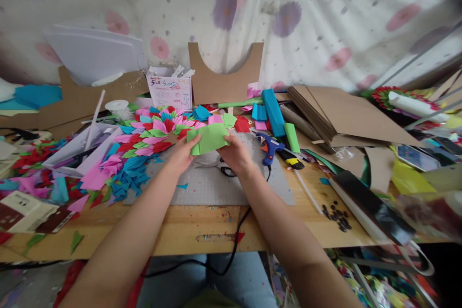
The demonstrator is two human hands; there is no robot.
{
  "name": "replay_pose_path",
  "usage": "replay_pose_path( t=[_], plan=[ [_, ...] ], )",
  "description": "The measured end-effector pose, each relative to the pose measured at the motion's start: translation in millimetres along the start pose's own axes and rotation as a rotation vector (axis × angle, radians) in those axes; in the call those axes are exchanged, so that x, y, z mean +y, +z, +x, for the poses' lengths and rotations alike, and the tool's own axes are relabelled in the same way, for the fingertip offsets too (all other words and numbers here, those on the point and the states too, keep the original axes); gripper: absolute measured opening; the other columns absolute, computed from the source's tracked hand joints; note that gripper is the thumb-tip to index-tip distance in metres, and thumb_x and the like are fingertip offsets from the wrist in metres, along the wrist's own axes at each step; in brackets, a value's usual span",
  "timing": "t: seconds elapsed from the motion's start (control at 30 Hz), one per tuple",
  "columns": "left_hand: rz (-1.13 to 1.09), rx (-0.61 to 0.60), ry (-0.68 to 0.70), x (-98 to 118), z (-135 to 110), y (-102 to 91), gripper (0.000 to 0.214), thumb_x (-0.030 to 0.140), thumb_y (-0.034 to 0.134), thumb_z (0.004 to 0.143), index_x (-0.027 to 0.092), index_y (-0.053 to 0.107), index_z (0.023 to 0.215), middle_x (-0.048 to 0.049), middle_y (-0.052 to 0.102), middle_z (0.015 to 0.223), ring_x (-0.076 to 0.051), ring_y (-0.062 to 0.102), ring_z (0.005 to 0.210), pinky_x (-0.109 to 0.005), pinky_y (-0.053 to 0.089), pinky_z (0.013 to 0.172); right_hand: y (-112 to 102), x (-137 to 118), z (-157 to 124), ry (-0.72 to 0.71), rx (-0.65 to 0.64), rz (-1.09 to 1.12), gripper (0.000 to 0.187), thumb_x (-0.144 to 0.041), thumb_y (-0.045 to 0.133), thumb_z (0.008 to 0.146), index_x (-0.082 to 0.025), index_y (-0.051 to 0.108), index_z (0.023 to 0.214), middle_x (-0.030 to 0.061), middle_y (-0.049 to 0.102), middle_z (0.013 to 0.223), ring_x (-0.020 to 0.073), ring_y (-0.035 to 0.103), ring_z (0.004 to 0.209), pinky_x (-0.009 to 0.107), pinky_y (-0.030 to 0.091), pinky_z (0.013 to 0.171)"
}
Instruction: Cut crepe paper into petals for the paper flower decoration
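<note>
Over grey mat (209,193), left hand (183,154) and right hand (237,154) grasp green paper (212,138) at opposite ends (blue glue gun (271,147) nearby).

Quantities: one left hand (182,156), one right hand (236,155), one held green paper piece (212,138), one blue glue gun (272,147), one white spool (117,105), one grey cutting mat (212,196).

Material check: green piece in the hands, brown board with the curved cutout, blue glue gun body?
Green piece: likely paper, possibly crepe; matte, thin, with a visible fold line.
Brown board: probably cardboard; dull, plain brown, flat and stiff-looking.
Glue gun body: likely moulded plastic; uniform blue, rounded form, finish too blurred to tell.
</note>
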State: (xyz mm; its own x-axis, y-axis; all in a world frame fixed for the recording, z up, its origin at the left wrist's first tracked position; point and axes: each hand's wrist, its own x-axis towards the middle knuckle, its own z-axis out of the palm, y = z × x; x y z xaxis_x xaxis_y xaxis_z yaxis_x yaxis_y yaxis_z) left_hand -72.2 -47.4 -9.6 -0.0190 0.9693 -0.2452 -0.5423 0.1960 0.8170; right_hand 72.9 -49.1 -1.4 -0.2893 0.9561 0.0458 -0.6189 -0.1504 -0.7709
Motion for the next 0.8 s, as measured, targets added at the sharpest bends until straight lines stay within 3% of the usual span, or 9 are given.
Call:
replay_pose_path(
  t=[0.17, 0.33, 0.43, 0.57, 0.67, 0.8],
  plan=[
    [-0.119, -0.024, -0.202, 8.6, 4.3, -10.4, 0.005, 0.014, 0.058, 0.075, 0.015, 0.062, 0.077, -0.0038, 0.067, 0.07, -0.013, 0.062, 0.06, -0.023, 0.049, 0.054, -6.9, -8.3, 1.9, -0.004, 0.104, 0.079, 0.019, -0.022, 0.052, 0.06, -0.022, 0.054, 0.079, -0.0015, 0.066, 0.082, 0.0171, 0.059, 0.087, 0.028, 0.05, 0.073],
    [-0.118, -0.013, -0.193, 9.7, -0.6, -4.3, 0.024, 0.041, 0.059, 0.075, 0.018, 0.059, 0.072, -0.0029, 0.063, 0.061, -0.016, 0.059, 0.053, -0.024, 0.042, 0.042, -3.9, -0.6, 0.8, 0.041, 0.037, 0.017, 0.018, -0.025, 0.054, 0.06, -0.022, 0.052, 0.078, 0.0, 0.065, 0.081, 0.0192, 0.06, 0.088, 0.032, 0.051, 0.075],
    [0.015, -0.005, -0.107, 3.5, 0.9, -4.4, 0.024, 0.03, 0.074, 0.062, 0.016, 0.062, 0.077, -0.0032, 0.066, 0.067, -0.016, 0.062, 0.061, -0.023, 0.046, 0.05, -3.5, -1.0, -0.2, 0.044, 0.006, -0.008, 0.018, -0.026, 0.053, 0.059, -0.022, 0.052, 0.076, 0.0009, 0.064, 0.078, 0.0204, 0.059, 0.09, 0.034, 0.051, 0.076],
    [0.196, 0.071, 0.102, 0.1, 7.4, -13.4, 0.043, 0.012, 0.08, 0.046, 0.015, 0.062, 0.085, -0.0036, 0.068, 0.08, -0.016, 0.064, 0.071, -0.027, 0.05, 0.068, -12.6, -14.9, -1.2, -0.024, 0.049, -0.032, 0.025, -0.028, 0.047, 0.056, -0.022, 0.053, 0.08, 0.0025, 0.065, 0.081, 0.0222, 0.058, 0.097, 0.036, 0.05, 0.078],
    [0.247, 0.142, 0.15, 5.2, 8.6, -16.1, 0.039, 0.008, 0.072, 0.051, 0.017, 0.061, 0.087, -0.0005, 0.066, 0.076, -0.014, 0.062, 0.066, -0.024, 0.049, 0.062, -21.4, -27.4, -2.6, -0.088, 0.098, -0.062, 0.03, -0.031, 0.045, 0.057, -0.022, 0.055, 0.084, 0.0045, 0.065, 0.087, 0.0232, 0.056, 0.102, 0.037, 0.05, 0.08],
    [0.042, 0.181, -0.001, 13.8, 3.4, -9.4, 0.019, 0.008, 0.054, 0.063, 0.017, 0.061, 0.079, 0.0002, 0.063, 0.066, -0.015, 0.06, 0.06, -0.026, 0.049, 0.053, -25.1, -35.5, -4.5, -0.133, 0.108, -0.043, 0.034, -0.031, 0.045, 0.06, -0.021, 0.057, 0.09, 0.0052, 0.065, 0.093, 0.0219, 0.055, 0.106, 0.037, 0.048, 0.084]
  ],
)
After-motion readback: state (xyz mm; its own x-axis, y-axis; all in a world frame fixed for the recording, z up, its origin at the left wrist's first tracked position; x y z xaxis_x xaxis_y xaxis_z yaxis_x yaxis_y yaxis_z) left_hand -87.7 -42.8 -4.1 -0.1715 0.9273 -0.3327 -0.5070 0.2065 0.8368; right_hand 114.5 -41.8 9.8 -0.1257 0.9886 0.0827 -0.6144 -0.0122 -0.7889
